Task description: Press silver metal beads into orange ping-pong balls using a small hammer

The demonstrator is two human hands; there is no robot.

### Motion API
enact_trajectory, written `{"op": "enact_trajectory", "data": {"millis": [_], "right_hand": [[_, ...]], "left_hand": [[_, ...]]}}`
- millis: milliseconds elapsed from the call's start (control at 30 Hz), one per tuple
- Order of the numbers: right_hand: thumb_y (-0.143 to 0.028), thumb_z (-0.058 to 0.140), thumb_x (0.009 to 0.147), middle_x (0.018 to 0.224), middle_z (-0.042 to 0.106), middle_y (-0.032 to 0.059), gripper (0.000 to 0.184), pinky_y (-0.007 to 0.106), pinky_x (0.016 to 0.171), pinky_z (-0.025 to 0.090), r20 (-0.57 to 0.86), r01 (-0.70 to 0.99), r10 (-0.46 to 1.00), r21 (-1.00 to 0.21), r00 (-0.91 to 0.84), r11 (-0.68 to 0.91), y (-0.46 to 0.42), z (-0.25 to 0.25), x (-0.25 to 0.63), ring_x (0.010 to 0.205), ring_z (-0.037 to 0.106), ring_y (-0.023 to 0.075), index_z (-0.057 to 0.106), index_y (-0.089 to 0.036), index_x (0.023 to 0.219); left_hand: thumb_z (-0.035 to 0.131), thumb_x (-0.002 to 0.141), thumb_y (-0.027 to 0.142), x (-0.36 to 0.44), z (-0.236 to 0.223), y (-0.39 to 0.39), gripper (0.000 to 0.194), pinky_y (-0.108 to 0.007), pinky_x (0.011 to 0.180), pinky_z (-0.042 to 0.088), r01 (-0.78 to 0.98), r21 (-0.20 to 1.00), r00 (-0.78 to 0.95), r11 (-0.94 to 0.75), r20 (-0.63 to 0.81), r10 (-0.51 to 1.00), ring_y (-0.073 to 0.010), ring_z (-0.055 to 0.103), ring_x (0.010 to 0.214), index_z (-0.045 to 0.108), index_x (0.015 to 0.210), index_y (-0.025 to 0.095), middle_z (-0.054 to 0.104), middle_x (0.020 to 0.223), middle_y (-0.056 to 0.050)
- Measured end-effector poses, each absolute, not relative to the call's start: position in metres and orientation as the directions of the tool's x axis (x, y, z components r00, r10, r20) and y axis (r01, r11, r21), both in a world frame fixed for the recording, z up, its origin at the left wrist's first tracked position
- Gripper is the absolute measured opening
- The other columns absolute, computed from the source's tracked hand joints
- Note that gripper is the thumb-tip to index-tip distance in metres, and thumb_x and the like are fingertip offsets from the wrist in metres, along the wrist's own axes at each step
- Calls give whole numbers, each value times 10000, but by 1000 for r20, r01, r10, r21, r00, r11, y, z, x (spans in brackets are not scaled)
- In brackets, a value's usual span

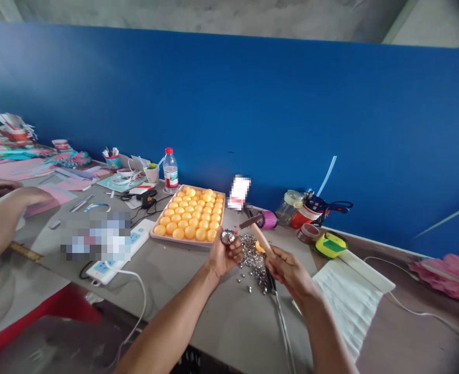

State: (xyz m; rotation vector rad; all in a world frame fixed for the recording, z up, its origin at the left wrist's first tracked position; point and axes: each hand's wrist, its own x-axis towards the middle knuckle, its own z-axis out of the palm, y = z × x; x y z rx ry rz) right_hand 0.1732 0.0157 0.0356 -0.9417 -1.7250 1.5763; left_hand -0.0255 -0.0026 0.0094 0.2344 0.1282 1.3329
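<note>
My left hand [226, 254] is closed around a shiny silver ball with a bumpy surface [228, 237]. Just right of it, my right hand [287, 267] grips a small hammer by its pale wooden handle [262, 239]; the dark head [250, 222] points toward the ball, apart from it. Beneath and between both hands lies a scattered pile of small shiny metal pieces [257, 275], too small to name. A small orange piece [259, 246] shows behind the handle. A tray [182, 241] of orange balls [190, 221] sits beyond my left hand.
A power strip [100, 272] with white cord lies left. A red-capped bottle [170, 169] stands behind the tray. At right are a glass jar [289, 208], purple roll [267, 219], tape dispenser [331, 245] and white cloth [348, 301]. Another person's arm [3, 218] reaches in at far left.
</note>
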Motion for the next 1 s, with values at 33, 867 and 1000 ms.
{"op": "enact_trajectory", "data": {"millis": [33,867,1000], "right_hand": [[-451,515,839,554,422,-50,302,216,397,195,-10,71,845,-997,-535,33,18,35,175,394,312,42,480,-171,731],[-498,507,818,534,427,-51,330,210,407,262,35,246,843,-949,-536,196,11,41,165,424,347,64,489,-186,711],[-505,466,841,538,411,-54,334,216,402,251,81,179,876,-966,-476,186,12,42,168,411,326,63,475,-190,729]], "left_hand": [[477,842,516,-25,9,-2,384,-178,412,277,-945,252,225,208,42,973,-49,268,399,556,814,141,366,523,50],[487,811,575,-23,14,-2,445,-156,399,253,-916,380,112,131,-71,991,-25,258,402,478,704,143,501,631,10],[453,814,600,-22,11,-2,457,-164,399,247,-905,394,159,160,-36,987,-31,263,390,516,788,148,495,615,18]]}}
